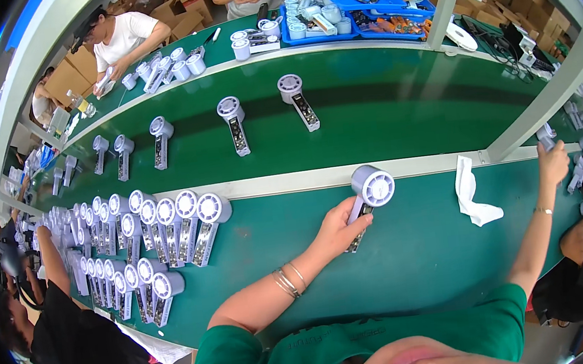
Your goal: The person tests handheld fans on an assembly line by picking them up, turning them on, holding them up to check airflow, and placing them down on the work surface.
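One pale-lavender plastic handheld fan, with a round spoked head and an open handle showing dark circuitry, is clamped in the person's left grip. Its head sits at 1 o'clock from that hand, grille facing up, and the handle's end pokes out past the fingers over the green surface. Thin metal bangles circle the left wrist.

Well apart at 3 o'clock from the fan, the right grip is closed on the lower end of a second lavender piece, beyond the pale metal rail; its details are too small to read. Between the two hands, a crumpled white strip lies near the rail.

At 9 o'clock, a crowd of similar lavender fans lies in rows, heads toward the rail, most handles showing circuitry. Across the rail at 10 o'clock, more fans lie spaced along a glossy green strip. Blue plastic trays stand at 12 o'clock, loaded with pale and orange parts. A co-worker in white bends forward at 10 o'clock; another in black is at 8 o'clock.
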`<state>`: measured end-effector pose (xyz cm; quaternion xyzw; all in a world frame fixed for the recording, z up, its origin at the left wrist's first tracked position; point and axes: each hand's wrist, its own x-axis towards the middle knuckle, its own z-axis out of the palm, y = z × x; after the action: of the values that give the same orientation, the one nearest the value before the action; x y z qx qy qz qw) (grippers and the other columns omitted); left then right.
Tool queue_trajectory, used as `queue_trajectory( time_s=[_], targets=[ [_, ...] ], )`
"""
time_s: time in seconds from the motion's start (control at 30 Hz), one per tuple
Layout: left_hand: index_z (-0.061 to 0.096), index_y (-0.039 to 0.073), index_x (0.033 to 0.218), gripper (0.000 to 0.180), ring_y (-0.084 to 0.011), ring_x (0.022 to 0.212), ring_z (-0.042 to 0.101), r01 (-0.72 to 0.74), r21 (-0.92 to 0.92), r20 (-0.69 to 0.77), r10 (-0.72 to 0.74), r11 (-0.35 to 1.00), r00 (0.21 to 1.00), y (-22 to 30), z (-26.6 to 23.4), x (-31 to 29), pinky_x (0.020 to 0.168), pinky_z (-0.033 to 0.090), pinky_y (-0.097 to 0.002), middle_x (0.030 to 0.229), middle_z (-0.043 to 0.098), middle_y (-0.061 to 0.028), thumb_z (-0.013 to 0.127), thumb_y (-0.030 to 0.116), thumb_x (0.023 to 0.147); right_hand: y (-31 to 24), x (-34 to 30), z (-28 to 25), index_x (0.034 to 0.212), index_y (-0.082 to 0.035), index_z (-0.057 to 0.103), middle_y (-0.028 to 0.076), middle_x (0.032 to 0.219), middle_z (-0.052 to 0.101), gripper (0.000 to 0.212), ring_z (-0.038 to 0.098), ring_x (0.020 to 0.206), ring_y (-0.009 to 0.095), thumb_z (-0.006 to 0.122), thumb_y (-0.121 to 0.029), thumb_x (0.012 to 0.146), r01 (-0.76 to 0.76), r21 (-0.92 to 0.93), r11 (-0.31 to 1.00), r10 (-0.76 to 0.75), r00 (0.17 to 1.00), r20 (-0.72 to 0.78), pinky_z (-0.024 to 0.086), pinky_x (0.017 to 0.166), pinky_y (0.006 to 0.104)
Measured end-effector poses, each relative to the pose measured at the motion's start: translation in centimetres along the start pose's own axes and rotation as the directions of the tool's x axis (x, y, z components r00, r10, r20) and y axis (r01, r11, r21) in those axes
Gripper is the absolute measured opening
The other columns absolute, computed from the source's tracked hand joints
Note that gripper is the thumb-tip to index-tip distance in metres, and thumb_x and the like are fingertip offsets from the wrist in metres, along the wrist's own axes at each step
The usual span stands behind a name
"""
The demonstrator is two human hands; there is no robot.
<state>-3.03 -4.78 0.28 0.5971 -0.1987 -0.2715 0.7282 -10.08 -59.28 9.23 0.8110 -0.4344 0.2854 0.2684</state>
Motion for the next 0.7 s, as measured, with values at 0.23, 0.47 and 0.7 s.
queue_trajectory(
  time_s=[0.23,0.47,0.7],
  targets=[
    [0.055,0.004,0.105,0.023,-0.0054,0.075,0.054,-0.11,0.051,-0.101,0.115,0.993,0.988,-0.4,-0.6,-0.7,0.064,0.046,-0.0211,0.088,0.06,0.0003,0.059,0.021,0.09,-6.0,-10.6,-18.5,0.098,-0.001,0.054,0.022,0.075,0.056,0.046,0.057,0.074,0.04,0.067,-0.039,0.075,0.341,0.584,0.736,-0.557,0.796,0.237,0.044,0.063,0.046],
    [0.047,0.004,0.105,0.026,-0.0091,0.07,0.054,-0.15,-0.267,-0.239,0.085,0.952,0.967,-0.3,-0.7,-3.2,0.06,0.045,-0.024,0.084,0.061,-0.0048,0.055,0.025,0.092,-14.8,-22.0,-23.9,0.102,0.004,0.053,0.022,0.081,0.056,0.051,0.056,0.076,0.04,0.071,-0.034,0.073,0.502,0.76,0.412,-0.827,0.557,0.08,0.044,0.065,0.0457],
    [0.039,0.006,0.123,0.037,-0.0097,0.066,0.053,-0.064,-0.32,-0.357,-0.057,0.945,0.932,2.4,-6.4,-10.4,0.057,0.045,-0.0237,0.08,0.057,-0.0054,0.048,0.029,0.095,-13.0,-20.1,-18.0,0.103,0.004,0.051,0.016,0.095,0.053,0.047,0.052,0.082,0.027,0.068,-0.002,0.06,0.266,0.949,0.168,-0.984,0.109,0.144,0.043,0.072,0.0357]
  ],
)
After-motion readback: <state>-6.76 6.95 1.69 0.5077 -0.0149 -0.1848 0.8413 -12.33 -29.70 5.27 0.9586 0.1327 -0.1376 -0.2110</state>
